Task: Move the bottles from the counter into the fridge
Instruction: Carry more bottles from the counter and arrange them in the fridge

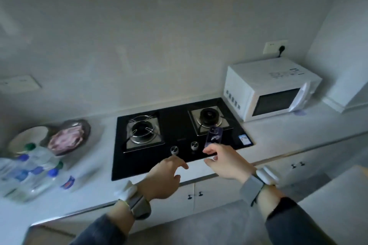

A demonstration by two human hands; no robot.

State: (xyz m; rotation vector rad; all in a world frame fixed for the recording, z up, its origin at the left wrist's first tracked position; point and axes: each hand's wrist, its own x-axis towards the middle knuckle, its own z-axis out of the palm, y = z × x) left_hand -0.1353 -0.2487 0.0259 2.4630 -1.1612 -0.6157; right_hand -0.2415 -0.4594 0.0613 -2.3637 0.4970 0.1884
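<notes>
Several clear plastic bottles (33, 175) with blue and green caps are clustered on the white counter (89, 169) at the far left, blurred. My left hand (165, 177) hovers over the counter's front edge by the hob, fingers loosely curled, holding nothing. My right hand (227, 163) is over the hob's front right; its fingertips touch the near end of a dark phone (214, 136) lying on the hob, with the thumb apart below. No fridge can be made out.
A black two-burner gas hob (179, 125) with two knobs is set in the counter. A white microwave (270, 91) stands at the right. A pan of raw meat (67, 139) and a plate (27, 137) sit behind the bottles. A white surface (338, 195) is at lower right.
</notes>
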